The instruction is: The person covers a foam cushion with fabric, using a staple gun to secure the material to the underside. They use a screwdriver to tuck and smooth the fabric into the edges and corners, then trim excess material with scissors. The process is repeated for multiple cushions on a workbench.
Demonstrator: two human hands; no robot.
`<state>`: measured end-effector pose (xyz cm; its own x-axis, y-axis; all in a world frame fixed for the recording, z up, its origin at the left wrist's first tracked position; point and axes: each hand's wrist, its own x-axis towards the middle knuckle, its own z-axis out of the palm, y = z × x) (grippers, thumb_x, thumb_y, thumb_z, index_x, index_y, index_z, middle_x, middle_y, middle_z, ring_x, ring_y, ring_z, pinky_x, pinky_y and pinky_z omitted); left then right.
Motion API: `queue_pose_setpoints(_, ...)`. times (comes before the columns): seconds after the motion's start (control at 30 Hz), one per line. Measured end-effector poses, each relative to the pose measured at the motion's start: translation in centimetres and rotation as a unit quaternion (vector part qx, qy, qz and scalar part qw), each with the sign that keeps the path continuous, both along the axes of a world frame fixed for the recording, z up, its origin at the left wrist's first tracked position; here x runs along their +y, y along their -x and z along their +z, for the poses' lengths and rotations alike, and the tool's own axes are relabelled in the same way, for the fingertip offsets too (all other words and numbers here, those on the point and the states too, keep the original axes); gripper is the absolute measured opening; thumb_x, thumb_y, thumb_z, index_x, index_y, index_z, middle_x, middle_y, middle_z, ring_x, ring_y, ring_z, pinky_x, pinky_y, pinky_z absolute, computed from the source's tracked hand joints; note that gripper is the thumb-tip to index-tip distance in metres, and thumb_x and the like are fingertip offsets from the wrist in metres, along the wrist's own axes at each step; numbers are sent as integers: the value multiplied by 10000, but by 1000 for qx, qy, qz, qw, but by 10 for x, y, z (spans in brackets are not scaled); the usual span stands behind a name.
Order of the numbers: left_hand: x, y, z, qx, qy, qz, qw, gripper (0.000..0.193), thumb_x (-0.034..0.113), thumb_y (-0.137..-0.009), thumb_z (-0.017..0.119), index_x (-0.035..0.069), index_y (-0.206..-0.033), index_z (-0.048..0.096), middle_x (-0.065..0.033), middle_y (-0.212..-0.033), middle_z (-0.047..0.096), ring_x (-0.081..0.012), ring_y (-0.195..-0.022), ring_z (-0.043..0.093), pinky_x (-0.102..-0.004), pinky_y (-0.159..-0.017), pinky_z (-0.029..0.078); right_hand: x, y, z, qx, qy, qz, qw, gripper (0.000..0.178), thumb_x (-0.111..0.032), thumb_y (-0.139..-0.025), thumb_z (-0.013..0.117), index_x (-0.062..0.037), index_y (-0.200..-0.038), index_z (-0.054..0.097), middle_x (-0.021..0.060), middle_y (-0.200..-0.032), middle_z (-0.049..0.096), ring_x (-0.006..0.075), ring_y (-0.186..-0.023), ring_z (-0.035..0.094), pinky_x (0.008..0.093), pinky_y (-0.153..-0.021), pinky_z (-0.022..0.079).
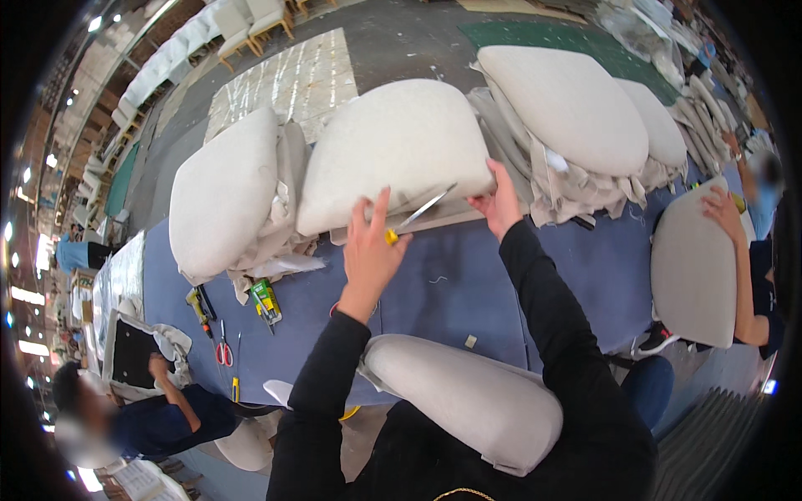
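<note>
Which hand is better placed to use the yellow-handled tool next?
Probably the left hand: it holds the yellow-handled tool, while the right hand is at a corner of the cushion.

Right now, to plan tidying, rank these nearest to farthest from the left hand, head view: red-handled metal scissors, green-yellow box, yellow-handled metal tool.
1. Yellow-handled tool: in the left hand.
2. Green-yellow box: left of the hand.
3. Red-handled scissors: farther left.

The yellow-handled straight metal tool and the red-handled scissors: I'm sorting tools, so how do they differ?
The yellow-handled straight metal tool has one shaft; the red-handled scissors have finger loops. The tool is in the left hand; the scissors lie on the blue table. Both have coloured handles.
</note>
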<state>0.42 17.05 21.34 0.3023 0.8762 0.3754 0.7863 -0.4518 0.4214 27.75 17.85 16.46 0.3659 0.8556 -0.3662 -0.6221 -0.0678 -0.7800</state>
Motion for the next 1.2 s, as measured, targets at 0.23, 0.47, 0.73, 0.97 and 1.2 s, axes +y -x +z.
queue_pose_setpoints(0.23, 97, -16, 15, 81, -162, -19, 983, 796, 207, -734, 894, 223, -1485, 630, -67, -1354, 680, -330, -1099, 699, -458, -929, 594, 21, -3, 58, 127, -163, 66, 976, 449, -382, -1089, 528, -43, -1384, 533, 130, -1061, 718, 256, -1050, 727, 383, -917, 595)
queue_pose_setpoints(0.47, 165, -22, 114, 105, -137, -85, 981, 594, 280, -765, 848, 174, -1342, 754, -133, -1227, 778, -362, -1074, 746, -482, -936, 598, 18, -10, 32, 58, -77, -22, 995, 548, -342, -1110, 497, -62, -1571, 403, 146, -1138, 713, 265, -1113, 701, 361, -979, 530)
queue_pose_setpoints(0.73, 213, -38, 173, 152, -89, -47, 983, 667, 447, -731, 882, 172, -1331, 781, -211, -1088, 801, -392, -1032, 763, -463, -942, 589, -20, -29, -128, -70, 156, 89, 981, 423, -210, -990, 597, -141, -1406, 559, 40, -1017, 703, 138, -825, 669, 307, -669, 486)
queue_pose_setpoints(0.97, 185, -43, 126, 98, -103, -44, 989, 666, 446, -794, 878, 145, -1372, 740, -180, -1086, 805, -381, -1036, 767, -474, -924, 596, -16, -23, -139, -48, 126, 41, 990, 221, -144, -1015, 598, -112, -1203, 710, 4, -864, 666, 121, -716, 637, 285, -620, 482)
queue_pose_setpoints(1.2, 18, 8, 29, -66, 188, -101, 975, 280, 339, -935, 785, 66, -996, 802, -240, -824, 734, -458, -793, 720, -506, -742, 575, -45, -77, -183, 148, 85, -166, 971, 186, -228, -1077, 580, -181, -909, 515, -48, -747, 390, 111, -604, 346, 288, -577, 331)
